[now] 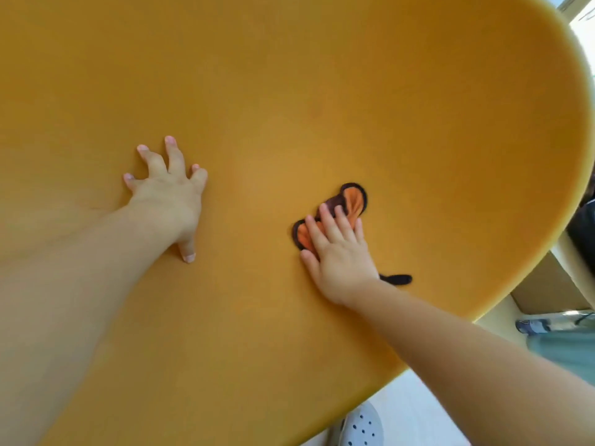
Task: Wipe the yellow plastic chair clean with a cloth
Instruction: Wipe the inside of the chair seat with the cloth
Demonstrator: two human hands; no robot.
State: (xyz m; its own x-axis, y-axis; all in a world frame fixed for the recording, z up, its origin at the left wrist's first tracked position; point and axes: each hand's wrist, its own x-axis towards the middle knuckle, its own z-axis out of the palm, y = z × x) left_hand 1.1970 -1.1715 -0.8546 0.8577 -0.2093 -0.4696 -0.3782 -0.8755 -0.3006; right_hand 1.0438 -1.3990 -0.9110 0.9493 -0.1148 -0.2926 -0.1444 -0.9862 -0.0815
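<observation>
The yellow plastic chair (289,91) fills almost the whole head view, seen from very close. An orange cloth with a dark brown edge (352,201) lies bunched on the chair, right of the middle. My right hand (338,252) lies flat on top of the cloth with straight fingers and presses it against the plastic. A dark bit of the cloth's edge sticks out beside my right wrist. My left hand (167,191) rests on the chair to the left, fingers spread and bent, only the fingertips touching; it holds nothing.
The chair's curved rim runs down the right side. Beyond it are a pale floor (418,410), a light perforated shoe (363,426) at the bottom, a brown box (547,284) and a small bottle-like thing (541,325) at the right edge.
</observation>
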